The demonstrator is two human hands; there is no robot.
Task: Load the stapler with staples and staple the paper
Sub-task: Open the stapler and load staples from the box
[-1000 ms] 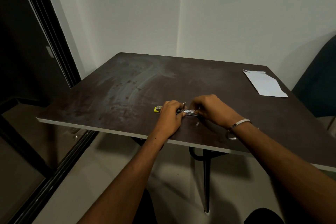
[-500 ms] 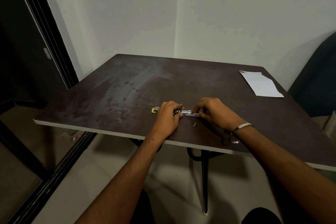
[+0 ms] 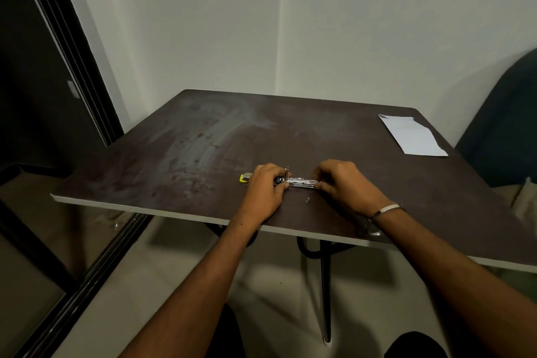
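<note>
Head view: the left hand (image 3: 266,189) and right hand (image 3: 341,183) each pinch an end of the metal stapler (image 3: 299,182) on the tabletop (image 3: 180,160). No lettering is legible; the paper (image 3: 411,136) lies far right.

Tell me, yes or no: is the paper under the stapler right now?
No: the paper lies at the table's far right corner, well apart from the stapler held between both hands.

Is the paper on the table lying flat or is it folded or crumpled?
Flat. The white paper lies spread on the table at its far right corner, with one far corner turned over; no crumpling shows.
</note>
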